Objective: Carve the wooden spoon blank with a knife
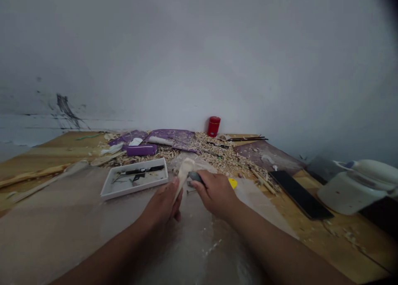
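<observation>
My left hand (166, 200) is closed around the narrow part of a pale wooden spoon blank (187, 165), whose wider end points up and away from me. Just right of it, my right hand (216, 192) grips a small dark grey piece (195, 177) with a rounded end; its kind is hard to make out. That piece is close against the wood's right side, and I cannot tell whether they touch. Left of the hands stands a shallow white tray (107, 186) holding a dark tool (144, 170) and thin metal bits. Something yellow (233, 183) shows behind my right hand.
Wood shavings (226, 158) are heaped along the back, around a red canister (214, 126) and purple packaging (141, 150). A black phone (301, 194) and a white lidded container (348, 192) are at right. Long wooden pieces (49, 181) lie left. Clear plastic sheeting (77, 218) covers the table.
</observation>
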A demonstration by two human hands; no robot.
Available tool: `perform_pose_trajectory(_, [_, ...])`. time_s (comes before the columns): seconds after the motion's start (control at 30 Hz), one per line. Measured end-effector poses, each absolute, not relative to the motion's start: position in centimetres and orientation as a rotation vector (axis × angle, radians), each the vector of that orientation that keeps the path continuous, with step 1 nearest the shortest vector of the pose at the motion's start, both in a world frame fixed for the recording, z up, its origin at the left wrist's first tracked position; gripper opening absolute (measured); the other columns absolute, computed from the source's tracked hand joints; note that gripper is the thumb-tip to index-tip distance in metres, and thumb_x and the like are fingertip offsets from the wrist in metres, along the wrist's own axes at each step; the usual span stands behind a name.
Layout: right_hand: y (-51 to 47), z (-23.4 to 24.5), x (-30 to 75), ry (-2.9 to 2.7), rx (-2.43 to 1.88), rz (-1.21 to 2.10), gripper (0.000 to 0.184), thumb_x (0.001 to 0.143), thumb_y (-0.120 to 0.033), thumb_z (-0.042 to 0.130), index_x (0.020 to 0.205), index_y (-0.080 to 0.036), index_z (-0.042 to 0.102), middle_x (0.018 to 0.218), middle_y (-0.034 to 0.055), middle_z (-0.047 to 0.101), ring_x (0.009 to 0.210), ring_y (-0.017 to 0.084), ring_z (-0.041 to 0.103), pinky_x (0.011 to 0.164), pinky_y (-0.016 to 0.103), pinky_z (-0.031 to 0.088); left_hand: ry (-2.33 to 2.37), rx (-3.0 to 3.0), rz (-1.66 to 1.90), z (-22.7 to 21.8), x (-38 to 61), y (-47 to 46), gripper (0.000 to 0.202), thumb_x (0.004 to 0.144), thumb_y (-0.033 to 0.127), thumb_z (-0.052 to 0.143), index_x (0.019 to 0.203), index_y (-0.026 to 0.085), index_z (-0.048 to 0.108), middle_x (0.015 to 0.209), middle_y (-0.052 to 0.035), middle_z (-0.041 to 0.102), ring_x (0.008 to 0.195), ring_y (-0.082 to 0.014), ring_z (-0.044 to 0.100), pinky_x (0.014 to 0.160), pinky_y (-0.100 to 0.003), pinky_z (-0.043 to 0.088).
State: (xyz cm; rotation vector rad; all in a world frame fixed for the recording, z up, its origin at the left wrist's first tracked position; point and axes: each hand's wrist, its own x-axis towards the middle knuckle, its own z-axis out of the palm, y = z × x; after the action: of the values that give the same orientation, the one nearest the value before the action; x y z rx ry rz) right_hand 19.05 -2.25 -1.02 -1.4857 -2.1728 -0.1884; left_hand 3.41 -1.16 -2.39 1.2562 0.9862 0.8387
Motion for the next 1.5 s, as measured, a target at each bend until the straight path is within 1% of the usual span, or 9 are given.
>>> perform_pose_trajectory(0.23, [-3.1, -1.7, 17.5, -2.349, -1.376, -0.141, 0.03, 0.087, -0.039, 0.03, 0.084, -0.017, 0.05, 0.072, 0.0042, 0.061, 0.063, 0.015, 0.055, 0.055, 0.024, 0.029, 1.036, 1.289, 0.85, -2.5, 3.3, -1.0, 0.047, 0.074, 0.059, 0.031, 0.049, 0.02, 0.039, 0.028, 0.0073, 0.029, 0.027, -0.0074, 0.029, 0.038, -0.025, 0.041])
perform_pose_trajectory(0.37, [-2.8, -1.4, 18.0, -2.213, -1.52, -0.182, 0.03, 0.087, -0.038, 0.03, 0.088, -0.016, 0.05, 0.073, 0.0042, 0.061, 0.063, 0.015, 0.055, 0.055, 0.024, 0.029, 0.982, 1.271, 0.862, -2.2, 3.4, -1.2, 0.046, 0.076, 0.057, 0.031, 0.049, 0.02, 0.036, 0.029, 0.0084, 0.027, 0.026, -0.0063, 0.025, 0.039, -0.025, 0.042])
perform_pose_trajectory(0.67, [-2.6, -0.9, 18.8, -2.147, -1.546, -0.213, 0.031, 0.088, -0.038, 0.03, 0.085, -0.016, 0.051, 0.072, 0.0046, 0.061, 0.062, 0.014, 0.054, 0.055, 0.023, 0.028, 0.946, 1.287, 0.855, -2.2, 3.3, -1.6, 0.044, 0.077, 0.055, 0.033, 0.05, 0.02, 0.036, 0.03, 0.0076, 0.029, 0.028, -0.007, 0.026, 0.038, -0.025, 0.041])
perform_pose_trajectory(0.83, [-2.9, -0.9, 18.6, -2.295, -1.394, -0.172, 0.033, 0.087, -0.041, 0.029, 0.085, -0.017, 0.051, 0.07, 0.0031, 0.06, 0.062, 0.014, 0.054, 0.055, 0.023, 0.028, 0.94, 1.283, 0.86, -2.0, 3.3, -1.6, 0.044, 0.077, 0.054, 0.033, 0.049, 0.02, 0.035, 0.032, 0.0073, 0.029, 0.029, -0.0066, 0.027, 0.039, -0.024, 0.041])
perform_pose_trajectory(0.97, [-2.8, -1.1, 18.5, -2.139, -1.52, -0.217, 0.033, 0.088, -0.039, 0.028, 0.086, -0.016, 0.051, 0.071, 0.0045, 0.06, 0.06, 0.014, 0.053, 0.054, 0.024, 0.028, 0.946, 1.243, 0.863, -1.8, 3.5, -1.7, 0.044, 0.076, 0.054, 0.034, 0.049, 0.02, 0.034, 0.03, 0.0081, 0.027, 0.027, -0.0061, 0.025, 0.037, -0.024, 0.04])
perform_pose_trajectory(1.13, [-2.5, -1.5, 18.6, -2.243, -1.36, -0.167, 0.032, 0.087, -0.04, 0.031, 0.085, -0.016, 0.051, 0.071, 0.0033, 0.06, 0.063, 0.014, 0.053, 0.057, 0.023, 0.03, 0.93, 1.221, 0.859, -1.9, 3.2, -1.8, 0.045, 0.077, 0.055, 0.033, 0.049, 0.019, 0.039, 0.028, 0.0074, 0.03, 0.027, -0.0063, 0.027, 0.041, -0.026, 0.042])
perform_pose_trajectory(1.3, [-1.2, -1.1, 20.8, -1.779, -1.448, -0.049, 0.031, 0.086, -0.039, 0.032, 0.073, -0.018, 0.05, 0.058, -0.0014, 0.05, 0.054, 0.011, 0.047, 0.051, 0.021, 0.029, 0.869, 1.143, 0.818, -1.6, 3.1, -2.2, 0.043, 0.077, 0.054, 0.034, 0.055, 0.018, 0.045, 0.023, 0.009, 0.027, 0.023, -0.0063, 0.024, 0.041, -0.028, 0.043])
perform_pose_trajectory(1.37, [-1.0, -1.1, 21.3, -1.667, -1.396, 0.012, 0.03, 0.087, -0.039, 0.031, 0.078, -0.018, 0.05, 0.056, -0.0028, 0.048, 0.053, 0.011, 0.046, 0.051, 0.02, 0.03, 0.841, 1.118, 0.802, -1.3, 3.2, -2.5, 0.042, 0.077, 0.053, 0.034, 0.057, 0.018, 0.045, 0.023, 0.0091, 0.028, 0.022, -0.0057, 0.023, 0.041, -0.028, 0.043])
perform_pose_trajectory(1.5, [-1.9, -1.4, 20.6, -1.842, -1.262, -0.011, 0.026, 0.085, -0.038, 0.036, 0.088, -0.017, 0.052, 0.067, 0.0003, 0.054, 0.062, 0.012, 0.05, 0.057, 0.021, 0.034, 0.789, 1.117, 0.797, -1.0, 3.2, -2.9, 0.043, 0.078, 0.054, 0.033, 0.061, 0.018, 0.048, 0.024, 0.009, 0.03, 0.022, -0.0053, 0.023, 0.04, -0.027, 0.043])
